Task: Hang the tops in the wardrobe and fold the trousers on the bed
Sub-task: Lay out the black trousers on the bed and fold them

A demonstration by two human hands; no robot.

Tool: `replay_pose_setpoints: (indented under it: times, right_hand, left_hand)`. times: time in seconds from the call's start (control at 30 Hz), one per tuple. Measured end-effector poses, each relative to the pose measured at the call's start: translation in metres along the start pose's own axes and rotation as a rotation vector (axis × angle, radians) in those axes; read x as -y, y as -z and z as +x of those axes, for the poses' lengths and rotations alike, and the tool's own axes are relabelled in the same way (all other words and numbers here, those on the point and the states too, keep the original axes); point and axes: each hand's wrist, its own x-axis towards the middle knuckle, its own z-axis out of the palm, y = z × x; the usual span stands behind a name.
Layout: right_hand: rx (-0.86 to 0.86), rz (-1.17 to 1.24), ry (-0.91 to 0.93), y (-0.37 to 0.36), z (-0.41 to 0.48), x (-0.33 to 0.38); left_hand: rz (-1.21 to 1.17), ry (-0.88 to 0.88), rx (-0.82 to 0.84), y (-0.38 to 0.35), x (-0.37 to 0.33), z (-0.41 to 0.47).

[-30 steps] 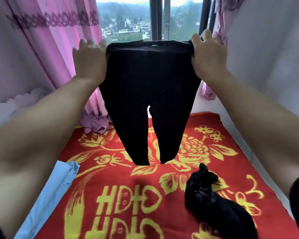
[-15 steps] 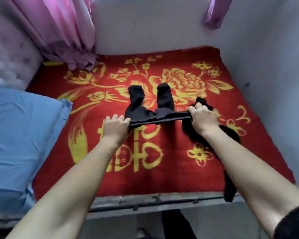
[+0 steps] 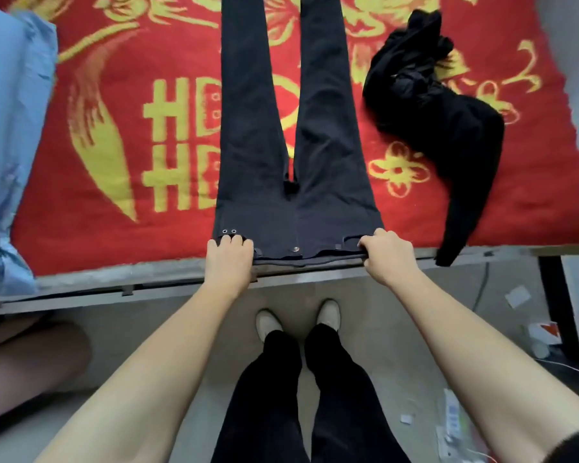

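Black trousers (image 3: 328, 135) lie flat and stretched out on the red and yellow bed cover (image 3: 121, 135), legs pointing away from me, waistband at the near edge of the bed. My left hand (image 3: 229, 259) grips the waistband's left corner. My right hand (image 3: 386, 253) grips its right corner. A second black garment (image 3: 448, 128) lies crumpled to the right, one end hanging over the bed's edge.
A light blue pillow (image 3: 10, 128) fills the bed's left side. The grey bed frame (image 3: 147, 282) runs across just in front of me. My feet stand on the floor below. Scraps of paper and wrappers (image 3: 452, 416) litter the floor at the right.
The trousers went from hanging in the air by the window to lying flat on the bed. Both hands came down and back to the near edge, still holding the waistband.
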Motion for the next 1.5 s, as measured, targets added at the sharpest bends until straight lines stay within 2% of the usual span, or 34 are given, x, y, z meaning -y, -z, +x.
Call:
replay_pose_setpoints:
  times: [0.3,0.47,0.53,0.6,0.87,1.03,1.23,1.37,1.5]
  right_hand:
    - [0.093,0.054,0.022,-0.124,0.023,-0.01]
    - [0.229,0.081,0.102,-0.149,0.041,-0.02]
    - [0.312,0.108,0.135,-0.142,0.042,-0.025]
    - [0.325,0.167,0.115,-0.127,0.044,-0.031]
    - [0.103,0.65,-0.16,-0.014,0.09,-0.064]
    - [0.053,0.914,-0.245,0.005,0.156,-0.086]
    - [0.12,1.121,-0.265,0.001,0.243,-0.084]
    - [0.171,1.186,-0.244,-0.002,0.286,-0.09]
    - [0.311,1.321,-0.232,0.005,0.31,-0.095]
  left_hand:
    - [0.026,0.024,0.133,-0.117,-0.041,0.005]
    - [-0.026,0.042,0.283,-0.142,-0.049,0.02]
    - [-0.106,0.049,0.374,-0.144,-0.049,0.024]
    - [-0.175,0.069,0.373,-0.138,-0.051,0.023]
    - [-0.315,0.078,0.153,-0.06,-0.083,0.021]
    - [-0.473,0.062,0.128,-0.04,-0.138,0.047]
    - [-0.693,0.177,0.054,-0.041,-0.228,0.106]
    - [-0.671,0.28,0.101,-0.046,-0.276,0.146]
    - [-0.645,0.383,0.133,-0.046,-0.291,0.164]
